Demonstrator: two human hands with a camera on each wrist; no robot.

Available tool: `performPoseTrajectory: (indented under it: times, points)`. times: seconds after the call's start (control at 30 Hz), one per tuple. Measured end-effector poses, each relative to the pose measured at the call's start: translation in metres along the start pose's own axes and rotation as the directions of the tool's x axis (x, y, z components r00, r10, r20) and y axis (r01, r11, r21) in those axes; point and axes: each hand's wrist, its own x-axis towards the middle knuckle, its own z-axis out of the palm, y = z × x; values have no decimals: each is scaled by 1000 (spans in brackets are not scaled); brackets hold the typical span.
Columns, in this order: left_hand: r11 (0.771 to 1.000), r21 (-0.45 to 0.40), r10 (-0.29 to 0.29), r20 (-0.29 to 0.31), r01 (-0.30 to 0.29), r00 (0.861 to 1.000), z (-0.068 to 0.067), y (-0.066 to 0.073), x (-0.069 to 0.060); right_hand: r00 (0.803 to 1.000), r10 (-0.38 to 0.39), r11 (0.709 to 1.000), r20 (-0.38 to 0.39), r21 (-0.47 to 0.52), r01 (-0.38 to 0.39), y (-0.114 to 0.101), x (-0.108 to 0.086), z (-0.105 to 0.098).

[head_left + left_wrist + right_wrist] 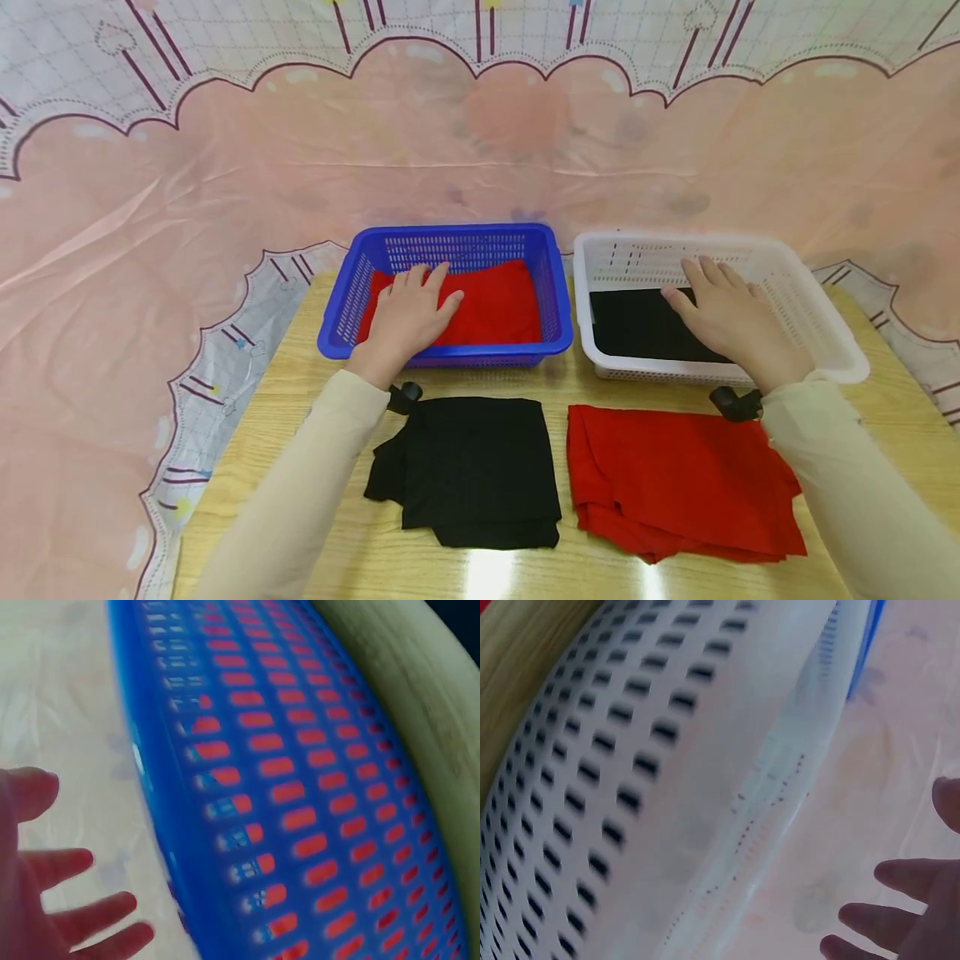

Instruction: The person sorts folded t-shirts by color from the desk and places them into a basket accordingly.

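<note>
Over the blue basket (557, 333) my left hand (411, 315) hovers with its fingers spread, holding nothing. Red cloth (498, 304) lies inside that basket. My right hand (727, 312) is likewise above the white basket (825, 333), fingers extended and nothing in its grasp. Black cloth (637, 325) lies in the white basket. In the left wrist view the fingers (90, 915) are apart from the blue basket's rim; in the right wrist view the fingers (885, 922) are clear of the white rim.
Folded black cloth (480, 467) lies on the wooden table (277, 450) in front of the blue basket. A stack of folded red cloth (682, 483) lies before the white one. Behind the baskets hangs a pink patterned sheet (450, 167).
</note>
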Motion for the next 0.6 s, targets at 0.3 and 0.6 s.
performPoseTrajectory:
  times: [0.3, 0.6]
  points:
    - [954, -301, -43, -179, -13, 983, -4, 3, -27, 982, -6, 977, -187, 209, 46, -8, -9, 9]
    - [868, -496, -75, -135, -2, 988, -3, -1, -51, 944, 76, 902, -320, 426, 72, -17, -27, 21]
